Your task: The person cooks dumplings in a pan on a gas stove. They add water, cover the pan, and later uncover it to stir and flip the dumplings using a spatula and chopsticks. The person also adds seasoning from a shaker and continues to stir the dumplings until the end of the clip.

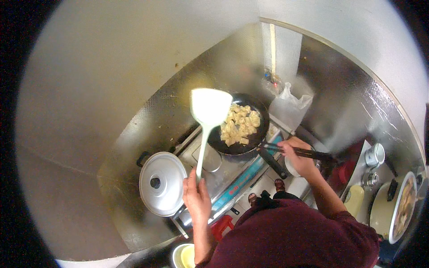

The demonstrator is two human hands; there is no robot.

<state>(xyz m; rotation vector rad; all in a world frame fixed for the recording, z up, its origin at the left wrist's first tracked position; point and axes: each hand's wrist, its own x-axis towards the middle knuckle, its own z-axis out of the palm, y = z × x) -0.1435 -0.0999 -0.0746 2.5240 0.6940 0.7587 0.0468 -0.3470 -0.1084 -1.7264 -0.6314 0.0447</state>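
My left hand (197, 194) is closed round the handle of a pale green spatula (210, 109), its broad blade raised above the stove at the left edge of the frying pan. My right hand (300, 159) grips a pair of dark chopsticks (310, 153), whose tips are near the pan's rim. Several browned, pale pieces of food (239, 124) lie in the black frying pan (261, 134) on the stove. The pan's black handle (272, 163) points toward me, below the chopsticks. Part of the pan's left side is hidden behind the spatula blade.
A lidded metal pot (162, 184) stands on the stove's left side. Behind the pan are a clear plastic bag (291, 107) and foil-like splash guards (161, 97). To the right are a small cup (374, 155), a yellow-green board (354, 201) and a large plate of food (403, 207).
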